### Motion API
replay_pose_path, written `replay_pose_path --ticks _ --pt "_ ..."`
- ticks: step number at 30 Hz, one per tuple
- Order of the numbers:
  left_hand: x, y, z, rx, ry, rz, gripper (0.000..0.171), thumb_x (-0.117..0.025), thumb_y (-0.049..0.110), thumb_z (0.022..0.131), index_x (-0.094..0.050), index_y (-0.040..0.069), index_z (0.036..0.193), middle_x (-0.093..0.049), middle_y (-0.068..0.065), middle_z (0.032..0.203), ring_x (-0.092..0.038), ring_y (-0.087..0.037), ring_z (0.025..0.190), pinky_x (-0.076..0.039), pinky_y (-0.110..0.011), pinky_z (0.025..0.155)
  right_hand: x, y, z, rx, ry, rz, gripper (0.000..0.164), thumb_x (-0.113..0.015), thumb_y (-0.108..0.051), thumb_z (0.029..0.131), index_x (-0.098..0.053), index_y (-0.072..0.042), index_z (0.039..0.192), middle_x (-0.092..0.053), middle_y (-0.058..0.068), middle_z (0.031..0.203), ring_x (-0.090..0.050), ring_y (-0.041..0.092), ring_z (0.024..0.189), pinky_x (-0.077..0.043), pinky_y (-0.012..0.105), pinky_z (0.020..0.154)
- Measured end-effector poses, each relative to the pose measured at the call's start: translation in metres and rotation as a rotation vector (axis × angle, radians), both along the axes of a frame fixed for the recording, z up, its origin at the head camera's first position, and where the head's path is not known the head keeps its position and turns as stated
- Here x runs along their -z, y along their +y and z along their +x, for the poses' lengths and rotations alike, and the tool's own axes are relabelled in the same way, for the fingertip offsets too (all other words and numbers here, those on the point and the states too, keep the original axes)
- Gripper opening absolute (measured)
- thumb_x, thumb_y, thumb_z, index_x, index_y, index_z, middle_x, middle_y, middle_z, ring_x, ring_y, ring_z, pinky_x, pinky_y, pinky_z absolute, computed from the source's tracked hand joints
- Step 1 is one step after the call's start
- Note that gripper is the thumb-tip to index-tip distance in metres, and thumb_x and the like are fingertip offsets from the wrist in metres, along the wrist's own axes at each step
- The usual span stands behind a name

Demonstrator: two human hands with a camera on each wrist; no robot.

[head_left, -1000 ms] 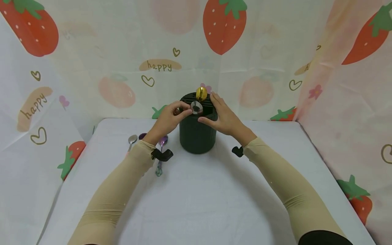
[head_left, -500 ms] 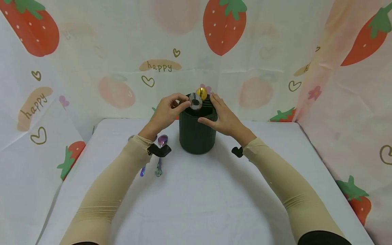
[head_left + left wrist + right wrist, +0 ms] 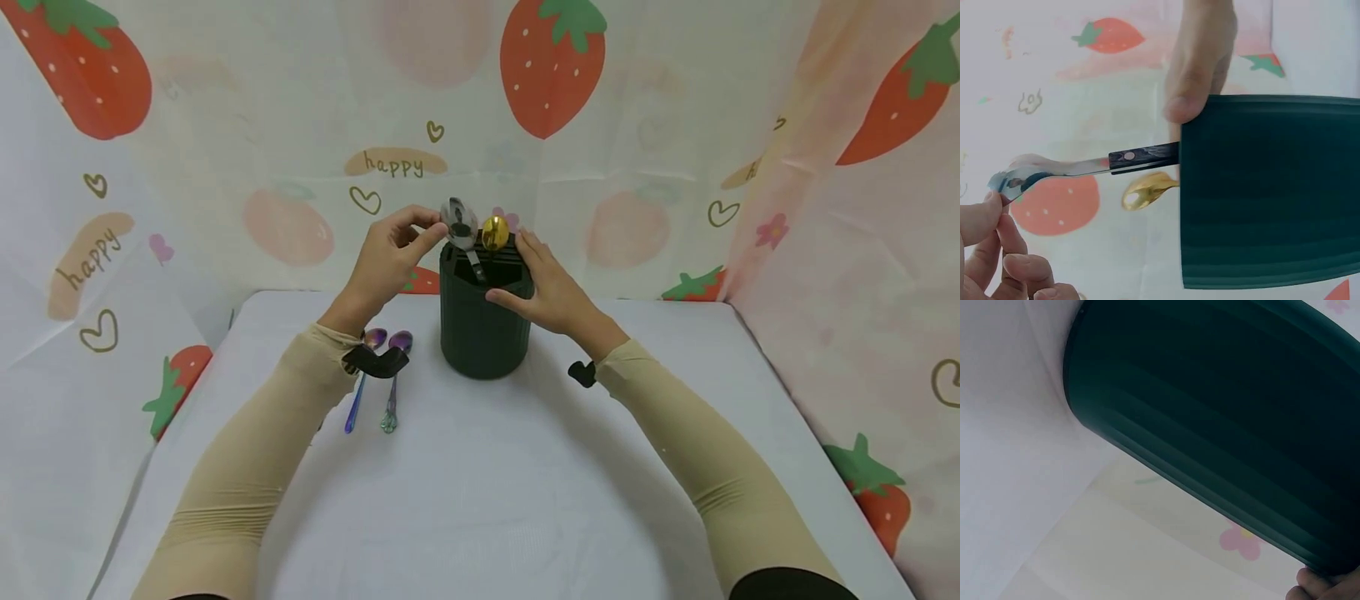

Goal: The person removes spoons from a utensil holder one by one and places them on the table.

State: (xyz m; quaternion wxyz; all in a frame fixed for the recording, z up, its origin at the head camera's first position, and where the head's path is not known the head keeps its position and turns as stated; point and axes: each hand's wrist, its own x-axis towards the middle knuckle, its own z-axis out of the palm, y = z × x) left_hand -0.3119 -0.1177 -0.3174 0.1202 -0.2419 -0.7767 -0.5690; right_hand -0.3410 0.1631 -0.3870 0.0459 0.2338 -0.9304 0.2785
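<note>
A dark green utensil holder [image 3: 485, 333] stands upright at the back of the white table. My left hand [image 3: 386, 262], left of its rim, pinches the bowl of a silver spoon [image 3: 1066, 167] between thumb and fingertips. The spoon's black handle [image 3: 1141, 158] slants down into the holder's mouth, its lower end hidden inside. My right hand [image 3: 555, 292] rests against the holder's right side with fingers and thumb extended, the thumb at the front rim. A gold spoon [image 3: 495, 233] stands in the holder with its bowl above the slotted top.
Two iridescent purple-blue spoons, a left one [image 3: 355, 404] and a right one [image 3: 392, 396], lie on the table [image 3: 480, 492] beside my left forearm, which partly covers them. Behind the holder rises a strawberry-print cloth [image 3: 300, 108]; more printed cloth flanks the table.
My left hand has risen and moved left, drawing the silver spoon upward so that more of its handle shows above the holder. My right hand has stayed at the holder.
</note>
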Motion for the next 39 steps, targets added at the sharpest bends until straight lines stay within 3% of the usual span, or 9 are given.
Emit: replay_pose_path --ticks 11,21,26,33,39 --pt "-0.013 -0.016 0.004 0.028 -0.036 0.166 0.011 -0.068 0.019 0.108 -0.077 0.014 0.112 -0.066 0.005 0.11 -0.057 -0.013 0.091 -0.043 -0.031 0.088 0.0 -0.001 0.0 0.003 -0.001 0.009 0.122 -0.054 -0.09 0.09 -0.008 -0.015 0.174 -0.002 -0.002 0.181 -0.002 0.022 0.167 -0.017 0.058 0.13" --pt "-0.023 -0.038 0.002 0.01 0.01 0.255 0.009 -0.068 0.012 0.107 -0.076 0.009 0.107 -0.057 0.003 0.093 -0.042 -0.013 0.073 -0.034 -0.026 0.066 0.003 0.0 -0.003 0.002 -0.003 0.007 0.123 -0.054 -0.09 0.089 -0.008 -0.015 0.174 -0.002 -0.003 0.181 -0.003 0.023 0.167 -0.019 0.06 0.129" --pt "-0.022 -0.05 0.004 -0.005 -0.002 0.28 0.01 -0.07 0.013 0.106 -0.076 0.004 0.106 -0.059 0.005 0.085 -0.042 -0.013 0.07 -0.033 -0.026 0.066 0.003 -0.001 -0.003 -0.002 0.002 0.008 0.122 -0.053 -0.091 0.089 -0.008 -0.016 0.174 -0.002 -0.003 0.181 -0.003 0.022 0.167 -0.018 0.06 0.13" --pt "-0.033 -0.063 0.009 0.023 0.018 0.382 0.018 -0.066 0.005 0.107 -0.077 0.015 0.098 -0.063 0.004 0.087 -0.043 -0.013 0.07 -0.035 -0.026 0.069 0.002 0.0 -0.002 -0.005 0.001 -0.003 0.123 -0.053 -0.091 0.088 -0.007 -0.016 0.174 -0.002 -0.003 0.181 -0.003 0.023 0.167 -0.018 0.06 0.13" --pt "-0.037 -0.072 0.012 -0.002 0.042 0.424 0.022 -0.064 0.002 0.107 -0.078 0.014 0.096 -0.061 0.004 0.084 -0.045 -0.013 0.069 -0.037 -0.024 0.068 0.004 0.001 -0.003 -0.003 0.003 0.006 0.122 -0.053 -0.091 0.089 -0.006 -0.018 0.174 -0.001 -0.003 0.181 -0.002 0.022 0.167 -0.018 0.06 0.13"
